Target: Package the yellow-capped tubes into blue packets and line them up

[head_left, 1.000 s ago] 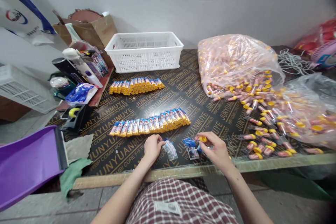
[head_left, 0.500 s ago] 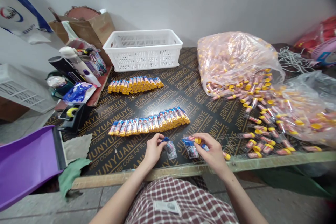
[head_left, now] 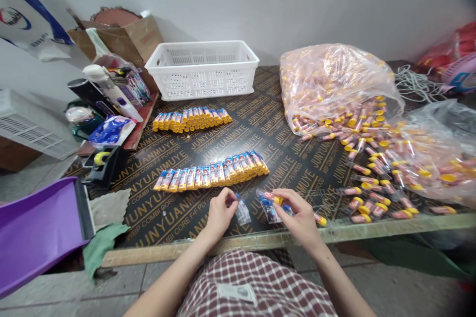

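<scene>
My left hand (head_left: 222,210) is closed in a pinch beside a small clear-and-blue sleeve (head_left: 242,210); what its fingertips hold is too small to make out. Between the fingers of my right hand (head_left: 297,210) is a yellow-capped tube (head_left: 273,197) with a pink and red body, its cap toward the palm. Blue and clear sleeves (head_left: 270,213) lie beneath that tube. Beyond my hands, a row of blue-wrapped tubes (head_left: 211,174) with yellow caps is lined up, and a second row (head_left: 191,119) lies farther back.
A white basket (head_left: 203,77) stands at the back. On the right, a clear bag (head_left: 334,79) spills loose yellow-capped tubes (head_left: 368,183). A tape dispenser (head_left: 104,166) and purple dustpan (head_left: 40,233) are at the left. The wooden table edge (head_left: 260,241) runs before me.
My left fingers have closed further and shifted slightly beside the sleeve. The tube in my right hand has moved slightly left and now tilts down toward its cap.
</scene>
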`<state>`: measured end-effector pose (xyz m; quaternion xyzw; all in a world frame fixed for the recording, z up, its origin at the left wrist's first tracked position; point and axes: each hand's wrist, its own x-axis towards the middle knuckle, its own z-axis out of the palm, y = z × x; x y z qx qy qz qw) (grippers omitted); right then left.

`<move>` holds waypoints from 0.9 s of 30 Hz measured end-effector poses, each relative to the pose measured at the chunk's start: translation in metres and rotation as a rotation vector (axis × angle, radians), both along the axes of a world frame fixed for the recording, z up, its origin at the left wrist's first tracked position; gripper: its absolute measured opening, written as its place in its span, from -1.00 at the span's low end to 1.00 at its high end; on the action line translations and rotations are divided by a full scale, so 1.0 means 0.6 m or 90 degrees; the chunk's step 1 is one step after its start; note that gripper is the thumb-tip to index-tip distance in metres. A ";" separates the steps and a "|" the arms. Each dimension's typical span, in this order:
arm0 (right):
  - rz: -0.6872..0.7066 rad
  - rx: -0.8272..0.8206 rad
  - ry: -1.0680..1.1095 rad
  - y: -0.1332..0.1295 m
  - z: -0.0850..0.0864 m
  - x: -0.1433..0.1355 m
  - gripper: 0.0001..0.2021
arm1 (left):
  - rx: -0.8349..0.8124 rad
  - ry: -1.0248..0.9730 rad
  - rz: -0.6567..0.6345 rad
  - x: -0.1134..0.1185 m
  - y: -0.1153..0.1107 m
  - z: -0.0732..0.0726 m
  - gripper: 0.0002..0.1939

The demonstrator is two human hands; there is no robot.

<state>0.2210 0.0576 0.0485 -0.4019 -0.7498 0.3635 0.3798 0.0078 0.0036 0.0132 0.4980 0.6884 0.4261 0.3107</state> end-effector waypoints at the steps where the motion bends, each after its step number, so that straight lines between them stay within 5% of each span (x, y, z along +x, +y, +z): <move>1: 0.000 0.000 0.014 -0.003 0.001 -0.002 -0.82 | -0.016 -0.120 0.035 0.002 0.002 0.006 -0.93; 5: -0.013 0.009 0.073 -0.016 0.007 -0.013 -0.78 | -0.061 -0.513 0.139 0.004 0.014 0.037 -0.68; 8: -0.026 0.028 0.085 -0.027 0.007 -0.022 -0.75 | -0.072 -0.627 0.188 0.000 0.021 0.054 -0.66; 15: -0.030 0.067 0.082 -0.040 0.008 -0.033 -0.70 | -0.059 -0.627 0.244 -0.001 0.019 0.060 -0.64; 27: -0.001 0.088 0.051 -0.043 0.004 -0.041 -0.69 | -0.016 -0.533 0.192 -0.001 0.015 0.049 -0.71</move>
